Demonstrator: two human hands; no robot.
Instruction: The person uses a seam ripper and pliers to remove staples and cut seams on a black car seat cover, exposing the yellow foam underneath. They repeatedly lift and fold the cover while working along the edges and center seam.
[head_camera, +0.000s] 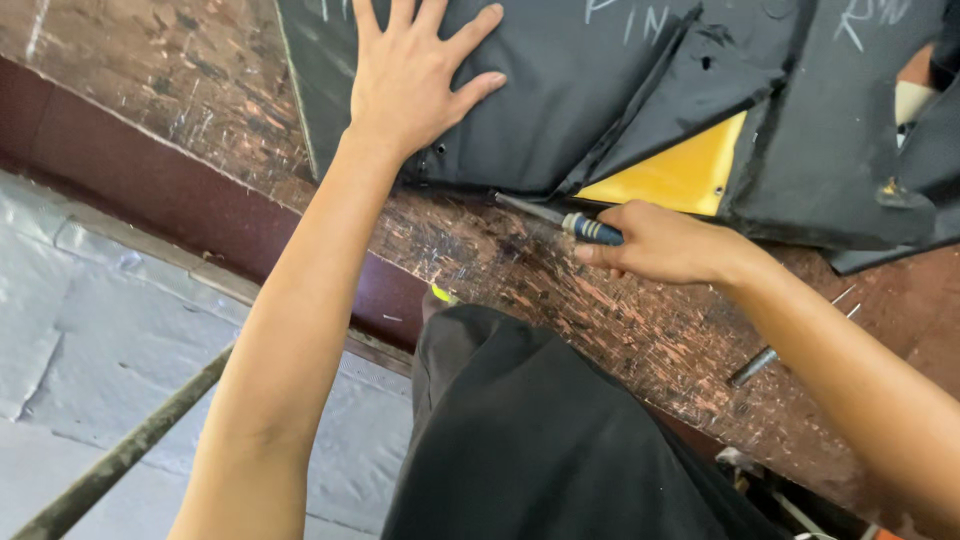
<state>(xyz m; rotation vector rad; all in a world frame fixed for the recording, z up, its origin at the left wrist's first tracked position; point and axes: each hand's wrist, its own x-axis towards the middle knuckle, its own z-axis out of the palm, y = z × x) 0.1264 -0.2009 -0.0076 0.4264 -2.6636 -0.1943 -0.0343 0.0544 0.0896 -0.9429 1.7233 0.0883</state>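
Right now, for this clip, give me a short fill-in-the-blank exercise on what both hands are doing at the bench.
1. The left hand lies flat, fingers spread, on the ____ fabric.
2. The right hand grips a screwdriver with a ____ striped handle.
3. A folded-back flap exposes a ____ layer.
4. Everything rests on a worn ____ workbench.

Missing words: black; blue; yellow; wooden

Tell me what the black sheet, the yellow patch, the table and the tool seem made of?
Black sheet: matte woven fabric, probably; it folds.
Yellow patch: smooth coated cloth or plastic, slight sheen.
Table: worn, scratched wood, likely.
Tool in the right hand: bright metal shaft, striped blue plastic-looking handle.
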